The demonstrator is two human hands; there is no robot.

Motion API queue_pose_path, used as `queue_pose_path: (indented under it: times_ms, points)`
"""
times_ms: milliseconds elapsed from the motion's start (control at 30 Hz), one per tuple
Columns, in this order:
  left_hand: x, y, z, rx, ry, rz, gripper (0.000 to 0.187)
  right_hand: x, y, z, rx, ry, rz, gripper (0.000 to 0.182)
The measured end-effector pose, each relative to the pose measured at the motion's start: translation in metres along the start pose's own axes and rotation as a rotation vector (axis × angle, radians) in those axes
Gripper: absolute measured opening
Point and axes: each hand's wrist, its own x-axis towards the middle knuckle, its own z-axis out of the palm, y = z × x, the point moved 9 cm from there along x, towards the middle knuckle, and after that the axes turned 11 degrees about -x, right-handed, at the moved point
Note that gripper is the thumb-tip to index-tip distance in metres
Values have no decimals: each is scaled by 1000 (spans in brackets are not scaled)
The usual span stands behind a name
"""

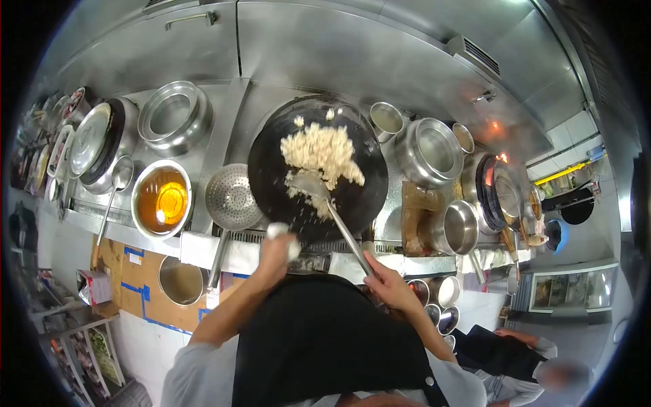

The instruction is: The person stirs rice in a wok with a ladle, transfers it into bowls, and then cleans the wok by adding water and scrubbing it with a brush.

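Note:
A large black wok [271, 197] stands tilted on the range in front of me, with pale, chopped food [322, 152] heaped in its middle and far side. A few loose bits cling near the far rim. My right hand [392, 285] is closed round the handle of a long metal ladle [349, 237], whose head rests in the near part of the food. Blurred by motion, my left hand [273, 256] grips a white cloth [293, 249] at the wok's near left edge. The cloth hides whatever part of the rim lies under it.
Left of the wok lie a perforated strainer [232, 197], a bowl of amber liquid [139, 203] and metal pots [175, 117]. To the right are a steel pot [430, 152], a saucepan [460, 227] and another burner with flame [502, 158]. Another person [505, 353] stands at lower right.

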Motion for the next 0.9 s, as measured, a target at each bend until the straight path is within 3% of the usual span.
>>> queue_pose_path:
  times_ms: [67, 133, 200, 233, 267, 367, 400, 433, 500, 567, 633, 667, 733, 767, 800, 867, 900]
  points:
    - [39, 12, 39, -50, -99, -86, 11, -2, 14, 9, 89, -121, 187, 73]
    - [82, -17, 32, 11, -163, -160, 18, 56, 24, 1, -198, 72, 12, 70]
    - [79, -33, -4, 13, -156, -27, 13, 104, 11, 3, -350, 467, -297, 64]
    - [75, -33, -22, 14, -148, 46, 11, 107, 0, 12, -366, 508, -255, 64]
    - [43, -15, -28, 94, -168, -81, 9, 102, -20, 22, -375, 546, -207, 65]
    - [39, -8, -50, 72, -140, -69, 13, 51, -32, 40, -324, 522, -134, 65]
    - [38, 14, -30, 117, -164, -45, 17, 26, -30, 49, -288, 489, -125, 66]
    - [46, 29, -10, 66, -213, -19, 10, 0, -28, 57, -389, 442, -51, 68]
    - [86, 32, 15, 17, -282, -141, 11, -25, -18, 66, -561, 346, 71, 71]
    - [123, 23, 26, 87, -271, -177, 12, -23, 0, 65, -704, 251, 164, 72]
    - [128, 23, 31, 151, -238, -216, 15, 38, 14, 42, -765, 393, 65, 73]
    - [121, 31, 33, 187, -190, -229, 17, 74, 17, 23, -842, 328, 221, 72]
    - [111, 36, 22, 136, -141, -240, 21, 119, 13, -13, -650, 349, 228, 63]
    - [107, 37, 15, 29, -151, -225, 24, 128, 18, -29, -619, 603, -86, 65]
    - [100, 32, 3, -78, -155, -222, 27, 123, 20, -42, -415, 540, 14, 66]
    - [82, 29, -39, 0, -217, -178, 30, 107, -8, -62, -10, 390, 217, 68]
    - [68, 30, -57, 33, -243, -146, 33, 117, -4, -66, 88, 447, 206, 66]
